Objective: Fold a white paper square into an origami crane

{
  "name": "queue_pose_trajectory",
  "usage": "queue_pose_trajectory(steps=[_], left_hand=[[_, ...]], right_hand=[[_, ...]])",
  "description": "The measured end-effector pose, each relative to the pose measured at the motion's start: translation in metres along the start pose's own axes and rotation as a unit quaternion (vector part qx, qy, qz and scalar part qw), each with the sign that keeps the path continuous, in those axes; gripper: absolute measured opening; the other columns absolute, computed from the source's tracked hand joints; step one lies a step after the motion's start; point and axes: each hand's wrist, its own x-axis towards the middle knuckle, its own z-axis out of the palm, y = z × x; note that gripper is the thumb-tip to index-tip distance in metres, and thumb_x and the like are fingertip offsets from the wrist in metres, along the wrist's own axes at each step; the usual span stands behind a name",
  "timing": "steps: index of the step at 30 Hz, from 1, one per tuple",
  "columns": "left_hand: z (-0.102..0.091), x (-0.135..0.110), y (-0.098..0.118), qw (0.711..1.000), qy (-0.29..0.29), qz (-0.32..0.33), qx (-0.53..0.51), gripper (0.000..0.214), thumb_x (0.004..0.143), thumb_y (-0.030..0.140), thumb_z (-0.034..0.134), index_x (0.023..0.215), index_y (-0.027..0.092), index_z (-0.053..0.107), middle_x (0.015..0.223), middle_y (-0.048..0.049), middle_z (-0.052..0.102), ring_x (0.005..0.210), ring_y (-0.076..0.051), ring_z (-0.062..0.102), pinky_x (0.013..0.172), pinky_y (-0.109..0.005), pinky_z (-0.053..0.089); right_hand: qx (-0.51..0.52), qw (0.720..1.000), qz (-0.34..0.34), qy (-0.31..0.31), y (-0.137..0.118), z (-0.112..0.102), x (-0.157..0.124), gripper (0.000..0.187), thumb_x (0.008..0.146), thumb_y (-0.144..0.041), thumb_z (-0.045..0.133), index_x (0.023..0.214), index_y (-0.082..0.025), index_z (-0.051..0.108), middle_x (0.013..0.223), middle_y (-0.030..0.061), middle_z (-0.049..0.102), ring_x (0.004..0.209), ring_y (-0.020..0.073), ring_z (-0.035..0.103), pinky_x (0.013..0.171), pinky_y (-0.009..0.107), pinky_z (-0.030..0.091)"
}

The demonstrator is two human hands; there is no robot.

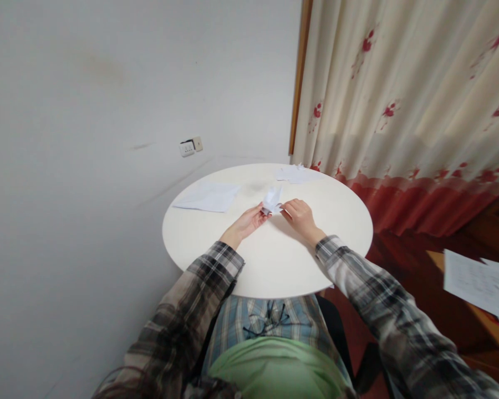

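Note:
Between my hands, just above the round white table (274, 266), is a piece of white folded paper (271, 198) with pointed flaps standing up. My left hand (251, 220) grips its left side, thumb on top and fingers beneath. From the right, my right hand (298, 216) pinches a small pointed end of the same paper. The exact folded shape is too small to make out.
A stack of white sheets (208, 197) lies at the table's left back. More white paper pieces (297, 174) lie at the back right. A wall with a socket (187, 149) stands left, a curtain (382, 111) right. Printed sheets (478, 285) rest on wooden furniture at lower right.

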Motion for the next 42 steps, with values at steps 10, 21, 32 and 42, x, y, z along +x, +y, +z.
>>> queue_pose_trajectory(steps=[10,21,32,42], left_hand=[[0.000,0.001,-0.006,0.995,0.006,0.061,0.082,0.009,0.076,0.019,0.060,0.081,0.011,0.057,0.082,-0.0048,0.064,0.076,-0.011,0.061,0.076,-0.024,0.048],[0.000,0.000,-0.006,0.989,0.045,0.096,0.102,0.011,0.076,0.020,0.060,0.080,0.013,0.051,0.076,-0.0004,0.061,0.072,-0.008,0.059,0.073,-0.022,0.048],[-0.008,0.006,-0.008,0.980,0.071,0.142,0.118,0.023,0.071,0.027,0.065,0.080,0.014,0.050,0.071,0.0013,0.060,0.066,-0.008,0.058,0.069,-0.022,0.047],[-0.006,0.007,-0.006,0.973,0.122,0.166,0.104,0.022,0.070,0.027,0.066,0.079,0.014,0.049,0.073,0.0020,0.060,0.062,-0.006,0.057,0.072,-0.025,0.047]], right_hand=[[0.220,0.960,0.175,-0.006,-0.004,0.005,-0.001,0.020,0.083,-0.028,0.042,0.077,-0.017,0.058,0.065,0.0020,0.057,0.061,0.0129,0.049,0.060,0.025,0.037],[0.504,0.797,0.331,-0.040,-0.007,0.012,0.006,0.022,0.071,-0.037,0.055,0.061,-0.017,0.052,0.056,-0.0009,0.053,0.053,0.0100,0.048,0.054,0.023,0.038],[0.527,0.782,0.332,-0.026,-0.008,0.015,0.005,0.023,0.070,-0.039,0.057,0.069,-0.017,0.054,0.062,-0.0011,0.057,0.059,0.0111,0.052,0.061,0.025,0.042],[0.385,0.872,0.302,0.012,-0.009,0.011,0.002,0.024,0.069,-0.041,0.061,0.071,-0.017,0.055,0.064,-0.0010,0.056,0.057,0.0105,0.049,0.056,0.023,0.038]])
